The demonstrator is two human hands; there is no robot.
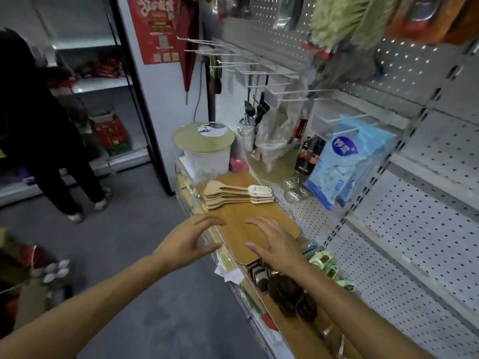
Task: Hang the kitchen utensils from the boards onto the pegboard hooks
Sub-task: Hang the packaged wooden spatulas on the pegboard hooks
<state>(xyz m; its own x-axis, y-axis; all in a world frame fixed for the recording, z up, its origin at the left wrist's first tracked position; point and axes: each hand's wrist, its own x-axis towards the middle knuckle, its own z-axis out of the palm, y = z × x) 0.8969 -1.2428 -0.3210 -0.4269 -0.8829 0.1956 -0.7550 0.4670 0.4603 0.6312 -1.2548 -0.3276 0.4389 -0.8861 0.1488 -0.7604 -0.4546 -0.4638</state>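
Observation:
Several wooden spatulas (234, 194) with white card labels lie stacked on a wooden board (241, 224) on the shelf. My left hand (185, 244) hovers at the board's near left edge, fingers spread and relaxed, holding nothing. My right hand (276, 246) is over the board's near right part, fingers spread, also empty. White pegboard hooks (259, 73) stick out from the pegboard wall (414, 71) above; some carry hanging utensils (255, 110).
A white bin with a round lid (204, 141) stands behind the board. Blue packs (344, 164), metal strainers (294, 190) and dark brushes (287, 294) sit on the shelf. A person (39, 125) stands at the left by other shelves.

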